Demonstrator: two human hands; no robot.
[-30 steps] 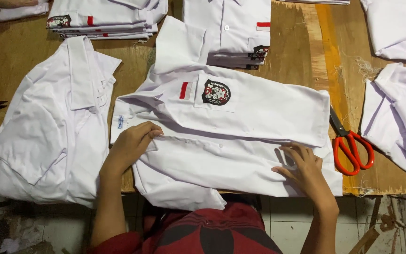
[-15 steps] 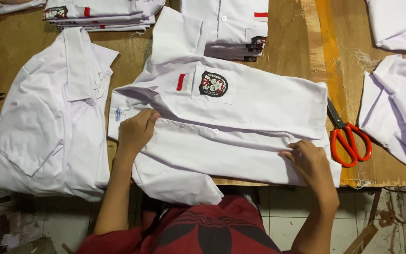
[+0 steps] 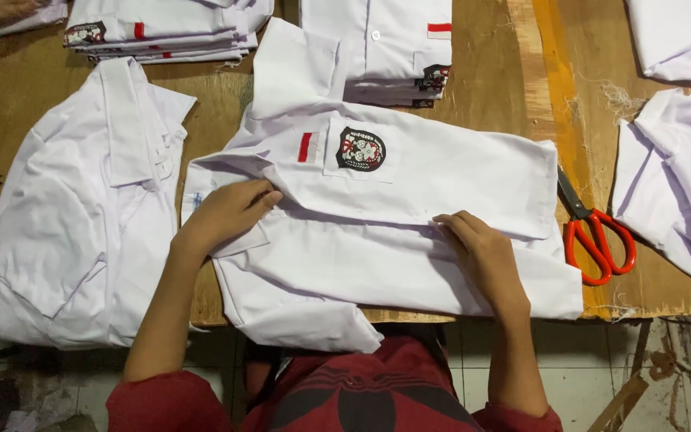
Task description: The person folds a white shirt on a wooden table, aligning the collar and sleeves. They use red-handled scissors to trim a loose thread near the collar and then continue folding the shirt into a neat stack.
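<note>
While both hands press flat with fingers spread, the left hand (image 3: 225, 214) lies on the white shirt (image 3: 409, 232) near its collar, the right hand (image 3: 485, 256) on the folded edge. Orange-handled scissors (image 3: 593, 236) rest just beside the shirt on the wooden surface (image 3: 521, 64).

Bare forearms, dark red top with black stripes, red sleeves pushed above the elbows
</note>
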